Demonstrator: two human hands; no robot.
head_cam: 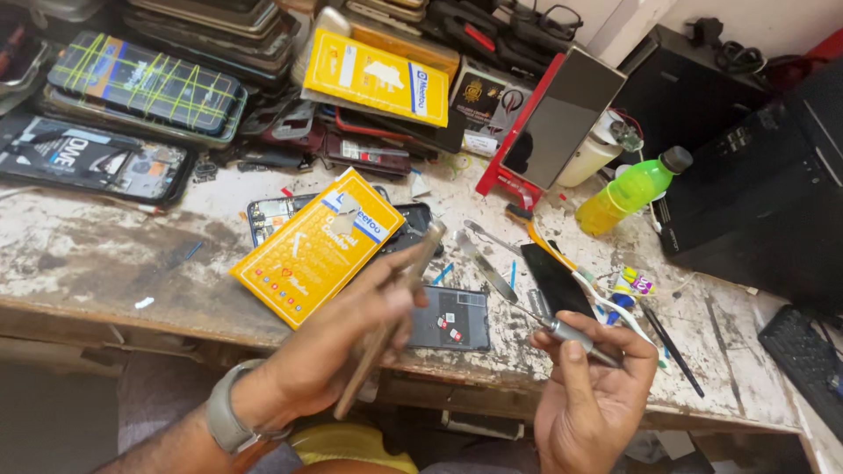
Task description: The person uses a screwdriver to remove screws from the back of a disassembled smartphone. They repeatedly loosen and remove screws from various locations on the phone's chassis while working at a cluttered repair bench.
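Two yellow packets point(318, 247) point(376, 76), one green bottle point(629, 192), one screwdriver point(571, 334), two hands point(338, 347) point(593, 395).

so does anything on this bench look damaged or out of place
Yes. The white-painted wooden workbench is badly worn, its paint flaked off in large patches. An opened dark phone body lies on it with its insides exposed. The left hand holds a thin phone edge-on; the right hand holds a metal-handled screwdriver.
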